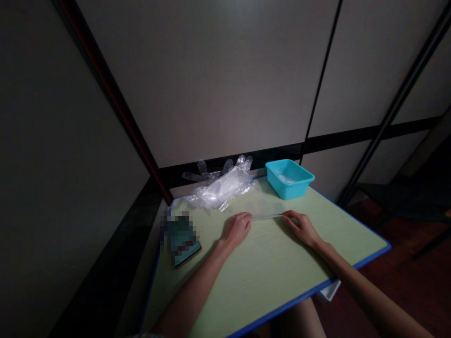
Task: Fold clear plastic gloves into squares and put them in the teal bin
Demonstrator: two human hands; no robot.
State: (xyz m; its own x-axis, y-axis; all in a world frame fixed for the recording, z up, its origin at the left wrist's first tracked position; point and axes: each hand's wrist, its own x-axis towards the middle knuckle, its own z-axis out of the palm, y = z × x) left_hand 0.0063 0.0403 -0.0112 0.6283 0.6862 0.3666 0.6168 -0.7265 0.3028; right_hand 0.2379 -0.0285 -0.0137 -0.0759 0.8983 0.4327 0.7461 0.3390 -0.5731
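A thin, see-through strip, which looks like a folded disposable plastic glove [266,211], lies stretched flat between my two hands on the table. My left hand [239,228] is closed on its left end, knuckles up. At the right end, my right hand [301,226] pinches the near edge between thumb and fingers. Just beyond my left hand is a loose pile of clear disposable plastic gloves [220,190], some with fingers standing up against the wall. Fine outlines of the held strip are hard to make out in the dim light.
A turquoise plastic basket [292,189] stands at the table's back right, with some clear plastic inside. A phone [185,239] lies at the left edge. The pale green table [268,281] has a blue rim and meets panelled doors behind. A white box [329,292] shows below the front edge.
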